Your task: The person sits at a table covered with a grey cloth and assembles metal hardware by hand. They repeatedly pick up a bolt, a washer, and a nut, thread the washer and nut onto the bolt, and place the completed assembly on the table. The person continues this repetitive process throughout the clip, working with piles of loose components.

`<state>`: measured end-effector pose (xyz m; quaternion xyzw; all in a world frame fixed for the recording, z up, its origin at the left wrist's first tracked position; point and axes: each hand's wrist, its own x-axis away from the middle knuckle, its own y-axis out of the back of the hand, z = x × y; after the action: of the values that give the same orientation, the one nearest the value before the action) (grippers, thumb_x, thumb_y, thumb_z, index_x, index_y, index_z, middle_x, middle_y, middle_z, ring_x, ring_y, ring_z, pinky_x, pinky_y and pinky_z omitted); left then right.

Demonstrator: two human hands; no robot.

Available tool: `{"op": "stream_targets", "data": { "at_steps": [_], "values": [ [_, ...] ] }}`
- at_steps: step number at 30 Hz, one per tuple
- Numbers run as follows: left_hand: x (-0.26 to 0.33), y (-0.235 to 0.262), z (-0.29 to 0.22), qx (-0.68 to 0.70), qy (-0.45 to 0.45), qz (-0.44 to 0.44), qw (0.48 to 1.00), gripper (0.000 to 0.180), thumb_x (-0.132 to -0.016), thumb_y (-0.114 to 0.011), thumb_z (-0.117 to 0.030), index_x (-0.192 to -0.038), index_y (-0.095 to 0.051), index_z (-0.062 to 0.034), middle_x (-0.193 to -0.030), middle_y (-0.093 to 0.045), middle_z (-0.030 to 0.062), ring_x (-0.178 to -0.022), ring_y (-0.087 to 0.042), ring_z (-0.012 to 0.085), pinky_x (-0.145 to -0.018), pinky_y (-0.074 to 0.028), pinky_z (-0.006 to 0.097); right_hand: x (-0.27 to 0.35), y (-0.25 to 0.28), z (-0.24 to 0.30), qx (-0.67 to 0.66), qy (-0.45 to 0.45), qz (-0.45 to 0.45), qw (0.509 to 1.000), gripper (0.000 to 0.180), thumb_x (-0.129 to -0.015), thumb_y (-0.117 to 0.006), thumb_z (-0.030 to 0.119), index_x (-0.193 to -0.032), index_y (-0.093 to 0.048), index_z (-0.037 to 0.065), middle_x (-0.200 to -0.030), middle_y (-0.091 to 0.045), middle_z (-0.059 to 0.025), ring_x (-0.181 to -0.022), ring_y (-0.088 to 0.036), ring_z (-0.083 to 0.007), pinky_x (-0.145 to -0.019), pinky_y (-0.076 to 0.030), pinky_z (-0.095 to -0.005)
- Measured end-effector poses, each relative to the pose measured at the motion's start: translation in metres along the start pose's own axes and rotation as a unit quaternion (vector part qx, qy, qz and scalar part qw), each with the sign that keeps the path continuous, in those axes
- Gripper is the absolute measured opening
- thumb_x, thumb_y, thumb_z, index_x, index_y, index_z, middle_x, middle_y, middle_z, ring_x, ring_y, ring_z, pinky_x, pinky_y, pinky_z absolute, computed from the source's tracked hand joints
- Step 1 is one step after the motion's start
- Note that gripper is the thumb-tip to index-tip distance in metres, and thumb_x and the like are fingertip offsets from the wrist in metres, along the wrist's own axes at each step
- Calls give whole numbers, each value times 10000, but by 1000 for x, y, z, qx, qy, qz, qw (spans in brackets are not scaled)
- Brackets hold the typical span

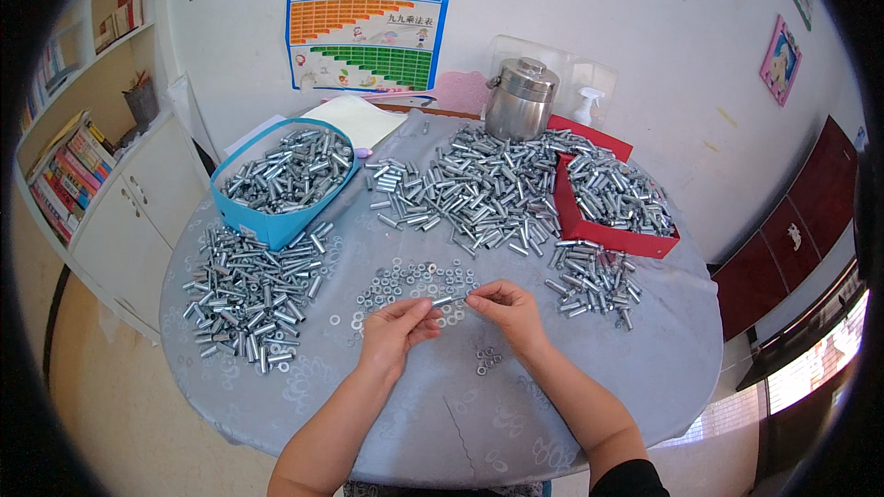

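Fingers (422, 309) of L hand (391, 329) are pinched on one end of a metal sleeve anchor (444, 301), held over tbl (230, 396) ctr; its other end is pinched by fingertips (475, 300) of R hand (516, 311). Seen from it: anchor pile (249, 299) at 9 o'clock, blue bin (262, 226) filled w/ anchors (293, 170) at 10, washers (398, 282) at 11, nuts (487, 360) clustered at 5, red box (608, 237) at 2.

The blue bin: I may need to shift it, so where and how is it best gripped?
Probably take the blue bin by its rim at left and right, one hand each, coming from above. It is heaped with metal fasteners, so likely heavy, and two opposite holds should balance it. Its rim shows on both sides, while a loose pile crowds the near wall.
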<state>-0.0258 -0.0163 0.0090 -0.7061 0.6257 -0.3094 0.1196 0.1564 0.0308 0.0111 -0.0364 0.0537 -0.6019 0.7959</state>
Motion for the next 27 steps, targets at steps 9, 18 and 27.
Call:
{"op": "stream_targets", "data": {
  "at_steps": [9, 18, 27],
  "values": [
    [-1, 2, 2, -2, 29, 37, 999, 198, -810, -600, -120, -926, -585, 40, -815, -627, 152, -652, -614, 165, -592, -536, 257, 1, -1, 1, -20, -9, 2, 1000, 143, -769, -647, 77, -888, -623, 3, -849, -627, -42, -790, -568, -91, -721, -442, -206],
    [-2, 4, 3, 19, 60, 61, 996, 206, -807, -610, -131, -911, -580, 45, -814, -628, 147, -666, -617, 164, -610, -535, 261, 1, -2, 1, 42, 4, -11, 999, 151, -793, -628, 125, -888, -654, 12, -834, -633, -30, -768, -557, -84, -687, -421, -206],
    [-3, 5, 6, 45, 77, 57, 994, 194, -822, -593, -142, -906, -579, 32, -830, -628, 146, -674, -618, 160, -619, -535, 256, 7, -9, 9, 237, 163, 10, 958, 164, -797, -602, 136, -908, -651, 26, -812, -632, -70, -730, -565, -155, -664, -430, -260]
  ]
}}
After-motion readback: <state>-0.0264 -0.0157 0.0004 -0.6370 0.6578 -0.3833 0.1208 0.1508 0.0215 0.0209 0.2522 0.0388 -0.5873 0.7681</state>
